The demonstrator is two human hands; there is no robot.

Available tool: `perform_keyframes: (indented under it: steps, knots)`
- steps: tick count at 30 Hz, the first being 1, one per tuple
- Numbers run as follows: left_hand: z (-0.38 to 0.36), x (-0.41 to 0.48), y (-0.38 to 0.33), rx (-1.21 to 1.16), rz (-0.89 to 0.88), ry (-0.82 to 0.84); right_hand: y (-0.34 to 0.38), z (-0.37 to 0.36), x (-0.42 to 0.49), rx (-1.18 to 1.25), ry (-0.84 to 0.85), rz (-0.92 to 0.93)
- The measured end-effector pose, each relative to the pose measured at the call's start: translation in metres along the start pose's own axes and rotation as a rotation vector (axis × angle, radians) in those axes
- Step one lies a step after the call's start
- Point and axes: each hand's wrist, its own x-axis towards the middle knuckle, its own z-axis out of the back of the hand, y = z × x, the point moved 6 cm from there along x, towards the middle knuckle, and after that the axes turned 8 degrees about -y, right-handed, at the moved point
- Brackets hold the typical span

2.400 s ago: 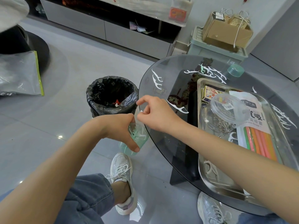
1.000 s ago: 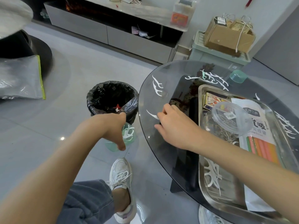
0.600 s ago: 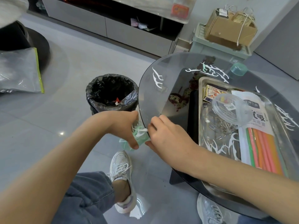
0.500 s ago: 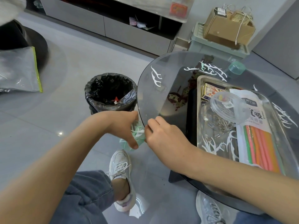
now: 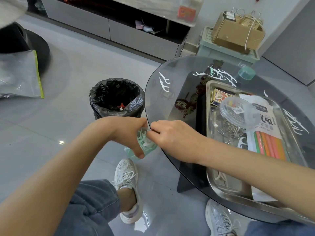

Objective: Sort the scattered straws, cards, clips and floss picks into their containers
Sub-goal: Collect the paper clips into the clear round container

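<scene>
The left hand gripped the green jar just under the table edge. The right hand bunched its fingers at the jar's mouth; whether they pinched anything, I couldn't tell. Holding the jar tight against the rim should catch the floss picks left on the glass.

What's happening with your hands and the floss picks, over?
Left hand grips green jar at table edge. Right hand at its mouth, grip unclear. Floss picks scattered on table. Nothing blocking.
</scene>
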Motion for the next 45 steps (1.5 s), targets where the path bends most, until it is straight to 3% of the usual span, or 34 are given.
perform_keyframes:
  steps: [4,9,15,18,21,23,26,38,45]
  knots:
    - [0.007,-0.002,0.003,-0.081,-0.029,-0.025,-0.019,-0.001,0.02,0.608,-0.064,-0.409]
    - [0.013,-0.001,0.015,-0.165,-0.013,-0.052,-0.026,-0.015,0.037,0.875,-0.064,-0.624]
    - [0.03,0.008,0.046,-0.133,0.131,-0.207,-0.069,-0.007,0.051,0.723,-0.256,-0.68]
    - [0.04,0.016,0.057,-0.175,0.182,-0.286,-0.11,-0.007,0.054,0.498,-0.334,-0.724]
    - [0.043,0.029,0.066,-0.286,0.214,-0.31,-0.143,-0.03,0.059,0.238,-0.104,-0.705]
    - [0.045,0.041,0.069,-0.316,0.234,-0.314,-0.149,-0.052,0.061,0.28,0.094,-0.706]
    - [0.042,0.058,0.069,-0.285,0.243,-0.315,-0.133,-0.074,0.059,0.321,0.208,-0.669]
    - [0.015,0.055,0.057,-0.1,0.107,-0.064,-0.06,-0.042,0.01,0.064,0.199,-0.384]
    - [0.005,0.03,0.036,0.036,0.043,0.031,-0.053,-0.01,-0.015,0.214,0.087,-0.4]
